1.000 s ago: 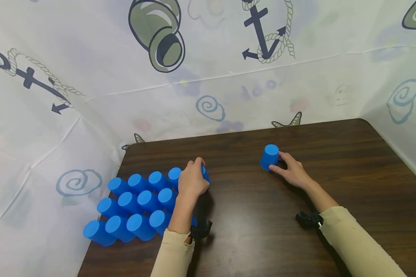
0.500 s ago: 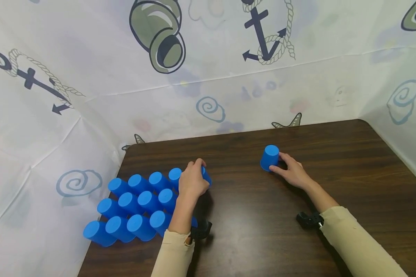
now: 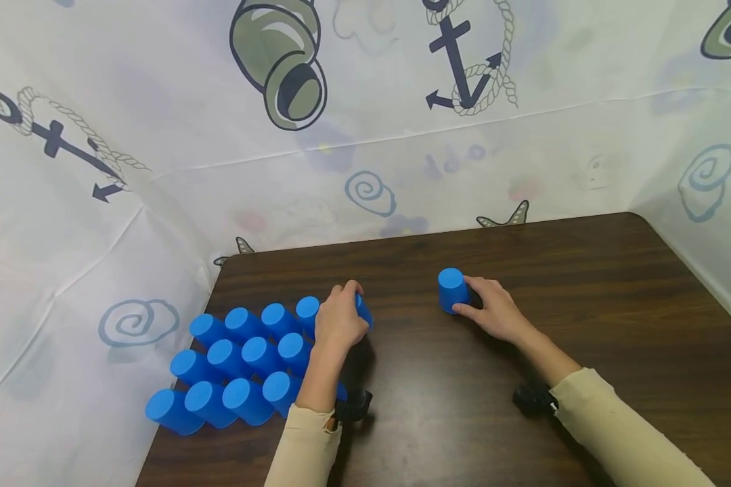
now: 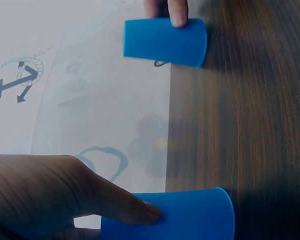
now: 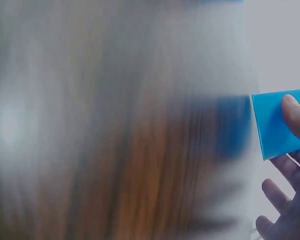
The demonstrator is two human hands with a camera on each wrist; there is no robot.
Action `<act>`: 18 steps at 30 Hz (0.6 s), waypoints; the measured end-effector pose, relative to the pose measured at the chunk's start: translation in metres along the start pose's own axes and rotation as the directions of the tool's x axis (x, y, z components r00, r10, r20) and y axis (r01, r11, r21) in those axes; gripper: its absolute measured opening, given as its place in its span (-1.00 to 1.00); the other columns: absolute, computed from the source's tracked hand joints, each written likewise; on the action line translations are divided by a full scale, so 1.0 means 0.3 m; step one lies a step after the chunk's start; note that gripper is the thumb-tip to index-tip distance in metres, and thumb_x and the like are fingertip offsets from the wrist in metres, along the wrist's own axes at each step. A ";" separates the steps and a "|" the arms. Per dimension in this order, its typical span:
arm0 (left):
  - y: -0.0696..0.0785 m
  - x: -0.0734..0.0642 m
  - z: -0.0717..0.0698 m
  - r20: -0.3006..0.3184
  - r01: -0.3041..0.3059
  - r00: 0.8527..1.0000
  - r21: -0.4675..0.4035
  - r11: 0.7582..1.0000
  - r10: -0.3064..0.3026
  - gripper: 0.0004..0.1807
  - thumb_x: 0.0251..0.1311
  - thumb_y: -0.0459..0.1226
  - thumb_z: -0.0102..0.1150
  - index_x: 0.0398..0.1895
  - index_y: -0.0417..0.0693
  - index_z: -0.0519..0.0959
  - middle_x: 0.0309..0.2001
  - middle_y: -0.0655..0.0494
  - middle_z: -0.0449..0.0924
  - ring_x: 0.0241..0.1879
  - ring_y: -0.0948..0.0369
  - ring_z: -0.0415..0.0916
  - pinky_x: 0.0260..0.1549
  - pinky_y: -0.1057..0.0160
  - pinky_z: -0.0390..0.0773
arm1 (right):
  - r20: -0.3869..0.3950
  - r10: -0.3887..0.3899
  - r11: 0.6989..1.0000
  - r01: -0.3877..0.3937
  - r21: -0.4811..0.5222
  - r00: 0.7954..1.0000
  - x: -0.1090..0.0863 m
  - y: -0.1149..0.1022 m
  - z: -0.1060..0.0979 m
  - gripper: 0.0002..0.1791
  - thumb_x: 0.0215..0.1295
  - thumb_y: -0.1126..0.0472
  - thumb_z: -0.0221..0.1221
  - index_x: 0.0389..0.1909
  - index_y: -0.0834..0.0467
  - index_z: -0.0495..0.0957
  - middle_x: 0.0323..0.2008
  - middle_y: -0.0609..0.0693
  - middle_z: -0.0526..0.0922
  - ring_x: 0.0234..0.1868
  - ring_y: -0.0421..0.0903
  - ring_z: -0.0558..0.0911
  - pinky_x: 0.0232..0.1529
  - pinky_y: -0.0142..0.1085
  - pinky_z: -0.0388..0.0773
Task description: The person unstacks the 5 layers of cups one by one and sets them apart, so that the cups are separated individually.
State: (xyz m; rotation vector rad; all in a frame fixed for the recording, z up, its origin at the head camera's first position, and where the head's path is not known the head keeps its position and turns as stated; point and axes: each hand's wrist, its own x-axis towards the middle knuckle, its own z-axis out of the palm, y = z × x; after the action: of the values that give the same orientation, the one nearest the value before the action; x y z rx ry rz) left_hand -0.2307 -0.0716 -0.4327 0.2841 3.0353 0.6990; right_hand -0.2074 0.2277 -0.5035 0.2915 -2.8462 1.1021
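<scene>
My left hand [image 3: 340, 318] grips an upside-down blue plastic cup [image 3: 363, 311] at the right end of the back row of cups. In the left wrist view its thumb lies along the side of this cup [image 4: 190, 215]. To the right, my right hand [image 3: 493, 311] holds another upside-down blue cup [image 3: 453, 291], thumb on the near side and fingers behind. The right wrist view shows that cup [image 5: 275, 122] pinched near its wall, with the other fingers spread below. A gap of table separates the two held cups.
Several upside-down blue cups [image 3: 248, 399] stand in three rows on the left of the dark wooden table [image 3: 426, 406]. My left forearm hides part of the rows. A printed white cloth [image 3: 280, 196] hangs around the table's back and sides.
The right hand has moved left and a little toward me with its cup, closer to the left hand. The left hand and the rows of cups stay as they were.
</scene>
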 end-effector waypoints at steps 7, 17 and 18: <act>-0.005 -0.002 0.002 0.002 0.000 1.000 0.007 1.000 0.000 -0.41 -0.09 -0.33 0.50 0.08 -0.05 0.50 0.00 -0.20 0.54 -0.10 -0.18 0.59 -0.16 -0.16 0.62 | 0.062 -0.039 0.999 0.038 0.009 0.997 0.015 -0.121 0.094 -0.28 0.30 -0.01 0.27 0.34 0.33 0.33 0.21 0.26 0.50 0.23 0.24 0.42 0.26 0.29 0.17; -0.007 -0.005 -0.001 0.004 0.005 1.000 0.001 1.000 -0.005 -0.43 -0.07 -0.35 0.47 0.08 -0.05 0.51 0.01 -0.20 0.54 -0.09 -0.17 0.59 -0.15 -0.15 0.62 | 0.058 -0.008 1.000 0.006 0.028 0.998 0.051 -0.216 0.220 -0.28 0.27 -0.03 0.29 0.35 0.25 0.36 0.22 0.19 0.51 0.22 0.17 0.44 0.29 0.24 0.17; -0.007 -0.005 -0.002 0.006 0.005 1.000 0.002 1.000 -0.005 -0.44 -0.06 -0.35 0.46 0.09 -0.05 0.50 0.01 -0.20 0.54 -0.09 -0.17 0.59 -0.15 -0.15 0.62 | 0.052 -0.007 1.000 0.006 0.022 0.999 0.055 -0.221 0.227 -0.28 0.27 -0.04 0.30 0.35 0.25 0.37 0.22 0.19 0.52 0.21 0.17 0.44 0.29 0.23 0.16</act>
State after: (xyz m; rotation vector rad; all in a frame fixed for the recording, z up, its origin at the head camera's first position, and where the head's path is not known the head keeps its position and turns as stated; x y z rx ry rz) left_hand -0.2295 -0.0739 -0.4331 0.2773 3.0303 0.6937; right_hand -0.2100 0.1315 -0.5078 0.3355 -2.8774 1.1424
